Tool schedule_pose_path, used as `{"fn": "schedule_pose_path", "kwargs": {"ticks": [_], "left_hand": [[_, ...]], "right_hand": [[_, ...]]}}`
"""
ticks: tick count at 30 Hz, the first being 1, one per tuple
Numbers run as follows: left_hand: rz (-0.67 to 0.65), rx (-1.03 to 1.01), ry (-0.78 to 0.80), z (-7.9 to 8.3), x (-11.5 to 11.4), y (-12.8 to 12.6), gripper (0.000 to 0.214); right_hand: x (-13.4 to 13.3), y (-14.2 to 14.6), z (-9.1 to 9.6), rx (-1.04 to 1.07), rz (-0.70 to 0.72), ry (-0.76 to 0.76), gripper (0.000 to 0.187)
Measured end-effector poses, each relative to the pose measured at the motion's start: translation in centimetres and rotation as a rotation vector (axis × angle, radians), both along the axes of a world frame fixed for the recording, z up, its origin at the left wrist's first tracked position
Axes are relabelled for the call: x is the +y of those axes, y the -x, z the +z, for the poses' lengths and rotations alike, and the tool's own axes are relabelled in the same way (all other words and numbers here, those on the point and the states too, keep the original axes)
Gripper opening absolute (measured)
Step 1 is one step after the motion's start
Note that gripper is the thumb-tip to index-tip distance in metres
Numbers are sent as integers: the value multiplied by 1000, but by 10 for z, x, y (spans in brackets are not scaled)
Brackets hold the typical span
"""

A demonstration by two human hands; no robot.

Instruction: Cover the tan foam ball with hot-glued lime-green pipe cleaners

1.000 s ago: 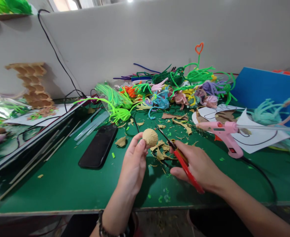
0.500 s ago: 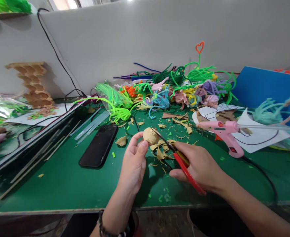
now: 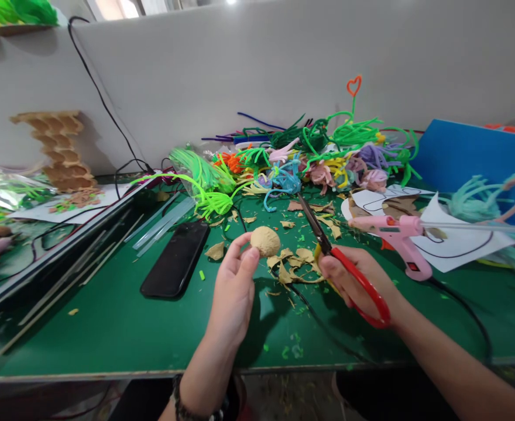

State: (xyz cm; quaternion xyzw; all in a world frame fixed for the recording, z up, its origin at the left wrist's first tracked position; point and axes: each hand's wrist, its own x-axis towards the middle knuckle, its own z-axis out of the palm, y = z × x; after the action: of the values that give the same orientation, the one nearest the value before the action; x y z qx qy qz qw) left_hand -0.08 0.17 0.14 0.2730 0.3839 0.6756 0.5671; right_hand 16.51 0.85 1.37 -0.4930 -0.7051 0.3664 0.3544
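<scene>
The left hand (image 3: 233,286) is pinching a tan ball (image 3: 265,241) between thumb and fingertips, just above the green table (image 3: 108,327). The right hand (image 3: 358,283) is holding red scissors (image 3: 328,248) in a tight grip, with the blades together and pointing away. The ball is sitting left of the blades, not touching them. The label on the pink glue gun (image 3: 398,234) is too small to read.

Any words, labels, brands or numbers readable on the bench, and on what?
None readable.
On the pink glue gun: a small label, too blurred to read.
On the white paper: only black outlines.
The phone: dark screen.
The scissors and tan ball: no markings visible.
</scene>
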Motion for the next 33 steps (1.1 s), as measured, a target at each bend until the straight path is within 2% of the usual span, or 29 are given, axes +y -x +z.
{"fn": "schedule_pose_path", "kwargs": {"ticks": [2, 5, 8, 11, 14, 19, 20, 22, 25, 28, 31, 33], "left_hand": [[-13, 20, -5, 0, 0, 0, 46], [-10, 63, 1, -1, 1, 0, 42], [44, 124, 18, -2, 3, 5, 39], [100, 252, -6, 0, 6, 15, 38], [73, 588, -60, 4, 6, 25, 30], [-5, 1490, -67, -2, 2, 26, 18], [-16, 1604, -68, -5, 1, 26, 20], [-9, 1702, -103, -10, 1, 26, 29], [61, 1618, -195, -8, 2, 31, 39], [57, 1342, -216, 4, 2, 35, 34], [-139, 1019, -154, 13, 0, 34, 37], [-235, 914, -138, 16, -2, 30, 27]], "right_hand": [[-1, 0, 1, -42, 48, 29, 53], [-2, 2, 3, -282, 62, -32, 54], [-2, 3, 3, -588, -64, -186, 52], [-1, 0, 0, -782, -182, -348, 50], [1, -3, -3, -864, -231, -522, 50], [4, -7, -5, -884, -256, -707, 53], [4, -7, -5, -887, -256, -732, 53], [4, -8, -6, -893, -237, -778, 54], [2, -7, -9, -900, -191, -839, 55], [-1, -4, -11, -882, -154, -870, 57], [-2, 0, -13, -880, -143, -892, 57], [-3, 1, -13, -899, -145, -895, 55]]}}
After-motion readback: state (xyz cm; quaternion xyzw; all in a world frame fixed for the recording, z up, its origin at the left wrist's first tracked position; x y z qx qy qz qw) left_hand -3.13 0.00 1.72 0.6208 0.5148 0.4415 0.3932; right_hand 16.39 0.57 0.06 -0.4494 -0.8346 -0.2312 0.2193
